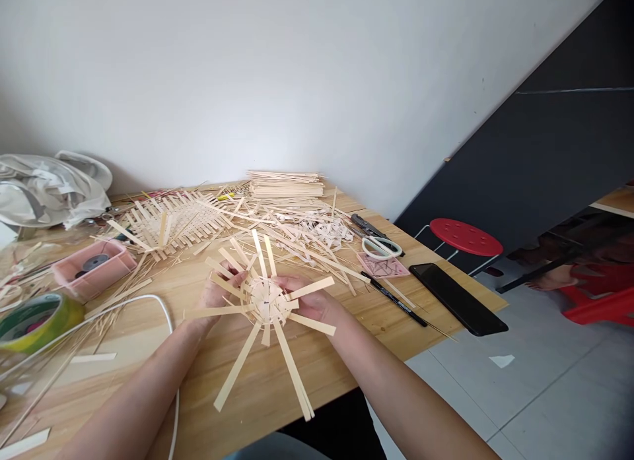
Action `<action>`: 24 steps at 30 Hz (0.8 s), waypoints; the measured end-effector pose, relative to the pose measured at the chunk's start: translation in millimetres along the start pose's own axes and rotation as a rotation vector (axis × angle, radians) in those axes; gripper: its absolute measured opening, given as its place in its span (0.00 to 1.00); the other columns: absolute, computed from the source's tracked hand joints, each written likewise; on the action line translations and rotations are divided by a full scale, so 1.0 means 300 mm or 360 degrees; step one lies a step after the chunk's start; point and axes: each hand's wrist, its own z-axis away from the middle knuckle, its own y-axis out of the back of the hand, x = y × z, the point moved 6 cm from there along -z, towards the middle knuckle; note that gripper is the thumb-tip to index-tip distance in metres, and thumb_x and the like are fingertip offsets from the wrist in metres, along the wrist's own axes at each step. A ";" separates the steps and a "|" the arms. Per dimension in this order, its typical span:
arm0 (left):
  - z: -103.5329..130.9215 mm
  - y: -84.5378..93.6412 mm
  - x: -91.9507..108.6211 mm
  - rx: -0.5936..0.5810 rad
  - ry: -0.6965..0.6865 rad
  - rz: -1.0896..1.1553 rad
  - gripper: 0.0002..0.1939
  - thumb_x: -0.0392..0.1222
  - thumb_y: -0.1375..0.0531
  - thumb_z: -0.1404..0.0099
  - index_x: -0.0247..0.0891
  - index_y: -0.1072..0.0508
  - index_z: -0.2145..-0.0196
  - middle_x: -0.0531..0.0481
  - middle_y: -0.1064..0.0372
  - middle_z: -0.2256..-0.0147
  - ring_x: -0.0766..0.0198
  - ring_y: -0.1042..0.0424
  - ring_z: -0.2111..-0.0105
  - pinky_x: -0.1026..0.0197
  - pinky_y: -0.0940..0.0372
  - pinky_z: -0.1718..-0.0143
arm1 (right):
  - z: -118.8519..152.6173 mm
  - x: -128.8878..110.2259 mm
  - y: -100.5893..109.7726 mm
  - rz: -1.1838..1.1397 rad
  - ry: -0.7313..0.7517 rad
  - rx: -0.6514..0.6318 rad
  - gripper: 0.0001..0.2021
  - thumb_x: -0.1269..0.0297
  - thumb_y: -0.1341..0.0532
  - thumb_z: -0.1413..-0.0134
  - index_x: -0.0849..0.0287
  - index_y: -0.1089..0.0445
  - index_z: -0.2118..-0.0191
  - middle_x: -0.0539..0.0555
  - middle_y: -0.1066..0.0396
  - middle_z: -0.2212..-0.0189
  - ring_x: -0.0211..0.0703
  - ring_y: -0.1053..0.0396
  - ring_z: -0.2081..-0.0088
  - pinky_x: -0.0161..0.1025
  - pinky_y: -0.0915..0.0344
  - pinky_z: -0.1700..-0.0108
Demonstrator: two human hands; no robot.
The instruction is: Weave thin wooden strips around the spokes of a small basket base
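Between both hands, above the near part of the table, is a round woven piece of pale wood strips (266,300), its flat spokes fanning out on all sides. A small dark mark shows at its centre. My left hand (220,292) grips the left edge, thumb and fingers closed among the spokes. On the right edge my right hand (307,298) is closed too, its fingers partly hidden behind the weave. Behind the piece lies a heap of loose thin strips (297,239). To the left of the heap rests a woven mat (178,217) with free strip ends.
A strip bundle (287,186) lies by the wall. At left are a pink box (94,265), tape roll (42,321), white cable (166,308) and pale bag (49,186). On the right lie a black pen (396,300), phone (458,298) and white tape ring (381,247). Beyond stands a red stool (465,235).
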 end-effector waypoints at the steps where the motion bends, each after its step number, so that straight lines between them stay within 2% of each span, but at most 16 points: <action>1: 0.001 -0.001 -0.003 -0.0036 0.0028 -0.0001 0.09 0.42 0.36 0.54 0.35 0.32 0.78 0.54 0.35 0.79 0.70 0.37 0.79 0.65 0.41 0.77 | -0.002 0.001 0.001 0.0001 0.0001 0.0006 0.09 0.64 0.38 0.58 0.63 0.32 0.69 0.48 0.36 0.79 0.32 0.41 0.79 0.32 0.46 0.76; 5: 0.010 -0.007 -0.013 -0.0172 0.0144 -0.0040 0.09 0.43 0.37 0.52 0.35 0.29 0.76 0.51 0.33 0.77 0.68 0.35 0.78 0.65 0.40 0.76 | 0.001 0.002 0.000 -0.0003 0.0000 0.0005 0.09 0.64 0.37 0.59 0.63 0.32 0.71 0.48 0.35 0.80 0.32 0.41 0.80 0.32 0.46 0.77; 11: 0.016 -0.008 -0.027 -0.0271 0.0287 0.0021 0.10 0.44 0.37 0.52 0.35 0.27 0.74 0.49 0.30 0.74 0.64 0.32 0.75 0.62 0.37 0.73 | 0.014 -0.009 -0.001 0.0080 0.0062 0.0082 0.10 0.64 0.35 0.63 0.63 0.29 0.70 0.49 0.34 0.81 0.33 0.39 0.79 0.33 0.43 0.75; 16: 0.015 -0.010 -0.059 -0.0441 0.0378 0.0042 0.07 0.43 0.37 0.52 0.36 0.26 0.78 0.48 0.29 0.78 0.63 0.32 0.78 0.63 0.38 0.76 | 0.019 -0.012 0.003 0.0238 0.0134 0.0070 0.12 0.61 0.36 0.60 0.63 0.29 0.68 0.49 0.33 0.79 0.30 0.41 0.81 0.31 0.48 0.79; 21: 0.030 -0.013 -0.065 -0.0516 0.0491 0.0115 0.08 0.41 0.36 0.52 0.37 0.25 0.72 0.47 0.28 0.73 0.60 0.30 0.73 0.60 0.36 0.72 | 0.024 -0.020 0.010 0.0247 0.0140 0.0088 0.13 0.59 0.36 0.61 0.62 0.29 0.69 0.47 0.36 0.81 0.29 0.44 0.82 0.30 0.49 0.80; 24: 0.035 -0.027 -0.061 -0.0564 0.0484 0.0206 0.10 0.40 0.36 0.54 0.36 0.25 0.71 0.47 0.28 0.72 0.60 0.30 0.72 0.59 0.35 0.69 | 0.028 -0.025 0.008 0.0283 0.0165 0.0052 0.13 0.58 0.37 0.60 0.63 0.30 0.69 0.48 0.37 0.81 0.30 0.43 0.81 0.31 0.48 0.79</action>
